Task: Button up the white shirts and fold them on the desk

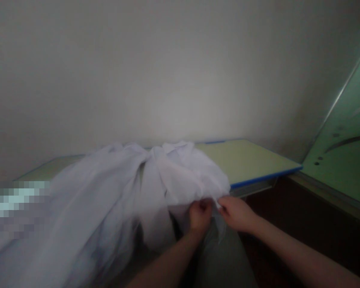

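Note:
A large white sheer cloth [108,180] lies bunched over the table and hangs down its front toward me, spreading to the lower left. My left hand [200,216] is closed on the cloth's edge at the right end of the bundle. Close beside it, my right hand [235,213] pinches the same edge, and a thin corner of fabric dangles below the fingers. Both hands are just in front of the table's front edge, above my lap. Folds of cloth partly hide the fingertips.
The pale yellow table [252,158] with blue edging stands against a grey wall [168,72]. At the right is a green panel [345,140] with a dark curved pattern. Dark reddish floor [276,212] shows below. My grey-clad leg [225,260] is under the hands.

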The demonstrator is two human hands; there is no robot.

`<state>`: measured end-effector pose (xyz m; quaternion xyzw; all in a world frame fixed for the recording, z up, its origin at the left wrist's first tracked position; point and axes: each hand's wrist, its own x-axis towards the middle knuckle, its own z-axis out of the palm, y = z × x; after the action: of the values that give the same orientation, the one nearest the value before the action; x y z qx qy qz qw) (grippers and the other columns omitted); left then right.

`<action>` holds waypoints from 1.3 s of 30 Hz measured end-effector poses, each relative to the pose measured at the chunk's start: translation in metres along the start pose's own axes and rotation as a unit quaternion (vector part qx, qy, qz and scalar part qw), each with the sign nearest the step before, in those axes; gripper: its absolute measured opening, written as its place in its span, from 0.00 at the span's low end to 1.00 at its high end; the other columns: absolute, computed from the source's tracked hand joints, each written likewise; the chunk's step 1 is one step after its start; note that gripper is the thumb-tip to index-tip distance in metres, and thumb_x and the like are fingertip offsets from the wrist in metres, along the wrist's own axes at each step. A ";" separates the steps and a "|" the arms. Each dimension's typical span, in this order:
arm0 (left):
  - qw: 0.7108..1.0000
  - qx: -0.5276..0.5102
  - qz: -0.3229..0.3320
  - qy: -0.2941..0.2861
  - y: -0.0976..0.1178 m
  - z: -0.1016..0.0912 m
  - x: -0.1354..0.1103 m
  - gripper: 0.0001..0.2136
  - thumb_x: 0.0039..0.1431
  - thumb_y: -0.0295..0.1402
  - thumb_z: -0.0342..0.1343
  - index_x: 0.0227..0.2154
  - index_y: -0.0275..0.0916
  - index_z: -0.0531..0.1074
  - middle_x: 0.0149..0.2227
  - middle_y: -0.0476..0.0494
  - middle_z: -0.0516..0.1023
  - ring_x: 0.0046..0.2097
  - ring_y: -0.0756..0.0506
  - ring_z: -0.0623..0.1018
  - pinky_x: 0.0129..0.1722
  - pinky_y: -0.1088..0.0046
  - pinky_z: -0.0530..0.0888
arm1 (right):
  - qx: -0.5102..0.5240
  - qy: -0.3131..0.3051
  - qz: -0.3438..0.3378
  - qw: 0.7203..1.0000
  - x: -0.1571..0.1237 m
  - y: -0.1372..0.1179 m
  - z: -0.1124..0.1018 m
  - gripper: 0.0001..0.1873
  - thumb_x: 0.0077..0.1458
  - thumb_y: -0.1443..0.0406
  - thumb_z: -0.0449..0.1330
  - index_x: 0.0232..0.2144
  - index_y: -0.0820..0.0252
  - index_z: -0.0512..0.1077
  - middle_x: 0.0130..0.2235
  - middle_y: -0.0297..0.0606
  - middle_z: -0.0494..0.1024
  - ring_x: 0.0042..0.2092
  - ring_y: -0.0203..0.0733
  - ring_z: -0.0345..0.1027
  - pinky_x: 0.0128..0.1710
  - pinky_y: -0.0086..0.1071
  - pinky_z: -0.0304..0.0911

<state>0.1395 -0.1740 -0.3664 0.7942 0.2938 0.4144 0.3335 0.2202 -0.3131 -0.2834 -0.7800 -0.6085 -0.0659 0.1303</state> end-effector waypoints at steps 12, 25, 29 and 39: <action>0.994 -0.078 -0.035 -0.063 0.006 0.003 -0.007 0.13 0.57 0.37 0.49 0.26 0.34 0.72 0.26 0.42 0.76 0.31 0.47 0.75 0.29 0.76 0.67 | 0.007 0.025 0.005 1.000 -0.009 0.005 -0.004 0.08 0.55 0.65 0.52 0.26 0.61 0.67 0.30 0.35 0.72 0.32 0.34 0.62 0.30 0.28 0.45; 0.938 -0.202 -0.127 -0.251 0.041 -0.044 -0.064 0.10 0.56 0.38 0.50 0.31 0.36 0.66 0.24 0.47 0.73 0.24 0.51 0.73 0.16 0.81 0.65 | 0.129 0.068 0.021 0.989 -0.038 -0.007 -0.006 0.13 0.52 0.61 0.56 0.20 0.61 0.66 0.23 0.31 0.69 0.26 0.32 0.59 0.28 0.26 0.47; 0.932 -0.212 -0.120 -0.270 0.054 -0.054 -0.066 0.09 0.56 0.38 0.49 0.31 0.36 0.65 0.24 0.47 0.71 0.25 0.50 0.74 0.15 0.81 0.67 | 0.189 0.081 0.018 0.978 -0.046 -0.019 -0.016 0.10 0.51 0.65 0.55 0.20 0.61 0.65 0.23 0.31 0.69 0.27 0.32 0.60 0.27 0.25 0.50; 0.911 -0.273 -0.132 -0.280 0.071 -0.066 -0.072 0.11 0.54 0.40 0.50 0.29 0.36 0.63 0.25 0.48 0.69 0.24 0.49 0.74 0.13 0.81 0.65 | 0.205 0.091 -0.003 0.975 -0.059 -0.037 -0.024 0.07 0.47 0.70 0.54 0.19 0.61 0.67 0.23 0.30 0.69 0.27 0.32 0.61 0.28 0.24 0.51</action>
<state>0.0619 -0.2516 -0.3161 0.7100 0.1655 0.1909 0.6573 0.1709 -0.3668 -0.2708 -0.7254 -0.5974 -0.0107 0.3417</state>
